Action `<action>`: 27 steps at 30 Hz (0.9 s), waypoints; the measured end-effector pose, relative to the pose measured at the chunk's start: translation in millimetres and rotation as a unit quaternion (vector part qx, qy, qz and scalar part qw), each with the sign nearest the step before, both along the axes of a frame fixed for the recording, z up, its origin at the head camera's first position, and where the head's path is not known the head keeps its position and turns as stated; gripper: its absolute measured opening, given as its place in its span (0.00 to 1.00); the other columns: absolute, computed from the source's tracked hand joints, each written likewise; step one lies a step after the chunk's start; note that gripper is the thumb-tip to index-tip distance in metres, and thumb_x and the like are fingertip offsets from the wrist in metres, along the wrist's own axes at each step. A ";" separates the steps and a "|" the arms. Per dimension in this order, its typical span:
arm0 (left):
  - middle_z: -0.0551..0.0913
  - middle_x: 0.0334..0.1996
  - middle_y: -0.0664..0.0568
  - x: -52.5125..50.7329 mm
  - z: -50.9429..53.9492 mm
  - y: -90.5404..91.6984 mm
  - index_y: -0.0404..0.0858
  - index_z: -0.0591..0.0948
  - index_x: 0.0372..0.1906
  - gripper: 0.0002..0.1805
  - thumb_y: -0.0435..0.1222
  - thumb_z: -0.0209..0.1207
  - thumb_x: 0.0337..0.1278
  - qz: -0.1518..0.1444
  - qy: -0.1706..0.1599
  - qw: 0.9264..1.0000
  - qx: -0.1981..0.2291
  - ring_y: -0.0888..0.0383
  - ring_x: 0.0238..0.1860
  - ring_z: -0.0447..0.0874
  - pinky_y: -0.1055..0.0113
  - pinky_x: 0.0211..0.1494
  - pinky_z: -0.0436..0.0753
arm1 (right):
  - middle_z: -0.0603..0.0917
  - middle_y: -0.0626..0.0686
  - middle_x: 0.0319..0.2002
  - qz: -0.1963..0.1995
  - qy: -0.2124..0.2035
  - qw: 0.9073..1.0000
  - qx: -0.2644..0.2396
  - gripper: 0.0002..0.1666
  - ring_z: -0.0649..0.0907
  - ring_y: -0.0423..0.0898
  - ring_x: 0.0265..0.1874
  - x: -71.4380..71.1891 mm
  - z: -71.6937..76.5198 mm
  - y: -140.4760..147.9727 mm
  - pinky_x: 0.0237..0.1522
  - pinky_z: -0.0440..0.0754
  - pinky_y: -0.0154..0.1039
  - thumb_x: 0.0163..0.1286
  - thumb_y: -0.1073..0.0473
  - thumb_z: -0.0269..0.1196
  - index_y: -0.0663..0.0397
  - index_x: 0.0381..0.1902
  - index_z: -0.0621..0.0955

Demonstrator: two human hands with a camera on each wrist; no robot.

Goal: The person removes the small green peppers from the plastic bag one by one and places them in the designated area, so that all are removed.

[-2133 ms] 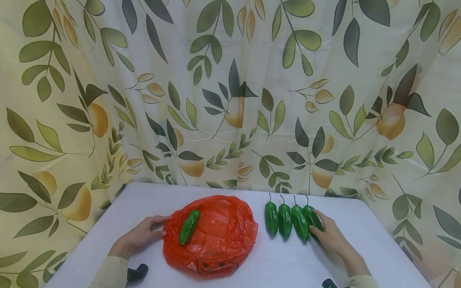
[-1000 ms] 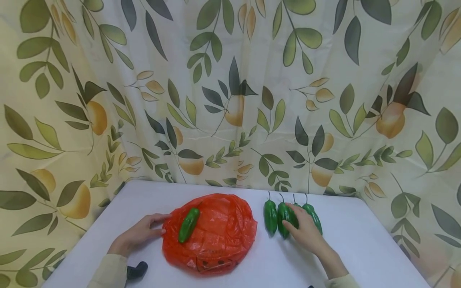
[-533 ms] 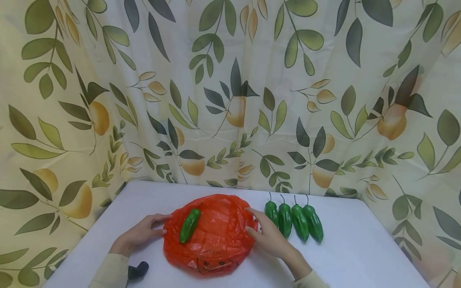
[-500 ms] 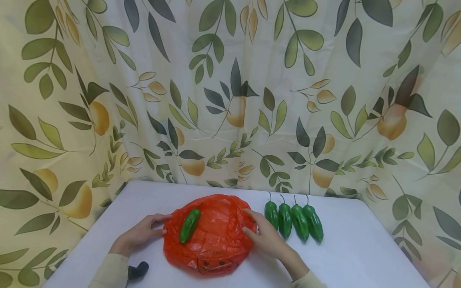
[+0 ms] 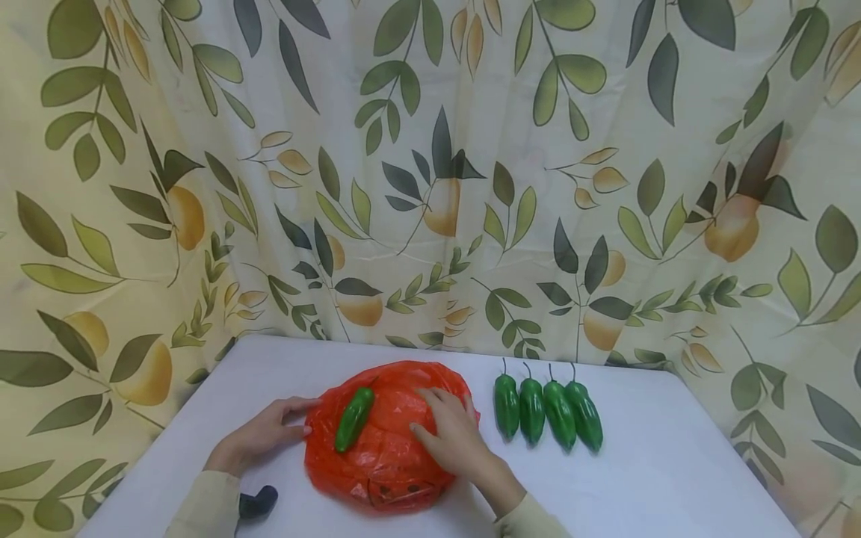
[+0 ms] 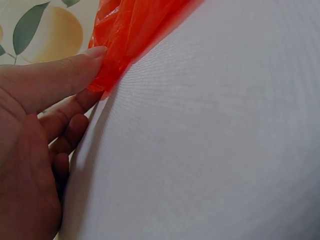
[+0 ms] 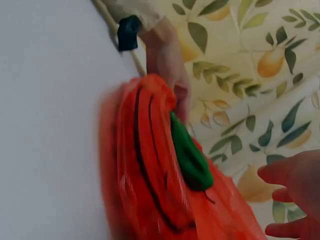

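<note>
A crumpled red plastic bag with black print lies on the white table. One glossy green pepper rests on the bag's left part. My left hand pinches the bag's left edge; in the left wrist view the thumb lies on the red plastic with fingers behind it. Over the bag's right part is my right hand, fingers apart and holding nothing, to the right of the pepper. In the right wrist view its fingertips stand apart from the pepper.
Several green peppers lie side by side in a row right of the bag, stems pointing away. A black curved object sits by the left forearm. A leaf-and-fruit patterned curtain hangs behind the table.
My right hand has moved left from the row of peppers, past the bag's right edge, to over the bag. The left hand and the pepper on the bag have stayed put.
</note>
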State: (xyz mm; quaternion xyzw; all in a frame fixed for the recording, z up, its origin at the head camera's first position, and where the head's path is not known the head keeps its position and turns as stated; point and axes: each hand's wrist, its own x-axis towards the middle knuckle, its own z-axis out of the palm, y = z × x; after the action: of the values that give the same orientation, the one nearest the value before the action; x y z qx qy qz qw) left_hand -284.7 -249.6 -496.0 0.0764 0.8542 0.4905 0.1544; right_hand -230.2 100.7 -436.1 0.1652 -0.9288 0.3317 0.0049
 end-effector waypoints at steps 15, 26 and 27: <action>0.72 0.73 0.46 -3.8 -4.4 -1.7 0.49 0.78 0.67 0.29 0.36 0.66 0.59 -0.004 -0.010 1.000 0.007 0.36 0.78 0.57 0.28 0.76 0.54 | 0.75 0.53 0.69 0.095 -0.120 0.988 -0.015 0.36 0.71 0.56 0.70 -8.8 -18.8 -65.9 0.61 0.79 0.67 0.71 0.49 0.65 0.34 0.74 0.68; 0.71 0.73 0.46 -1.5 -3.3 -0.7 0.50 0.78 0.67 0.30 0.35 0.66 0.58 0.002 -0.015 1.000 0.004 0.37 0.78 0.57 0.27 0.75 0.55 | 0.77 0.52 0.68 0.066 -0.137 0.988 0.002 0.33 0.70 0.57 0.71 -17.4 -21.5 -90.2 0.66 0.74 0.69 0.70 0.48 0.65 0.33 0.72 0.72; 0.72 0.73 0.46 -1.8 -3.3 -0.7 0.49 0.78 0.67 0.30 0.35 0.66 0.58 0.002 -0.015 1.000 0.005 0.37 0.78 0.57 0.27 0.75 0.55 | 0.77 0.53 0.68 0.065 -0.138 0.988 0.006 0.33 0.69 0.59 0.72 -18.3 -22.3 -91.7 0.67 0.72 0.71 0.70 0.48 0.65 0.33 0.72 0.72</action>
State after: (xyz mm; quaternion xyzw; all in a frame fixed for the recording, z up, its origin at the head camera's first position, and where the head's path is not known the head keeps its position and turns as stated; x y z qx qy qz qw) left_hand -286.4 -250.3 -499.3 0.0682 0.8496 0.4959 0.1661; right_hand -248.5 9.0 -458.4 0.1781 -0.9097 0.3456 -0.1457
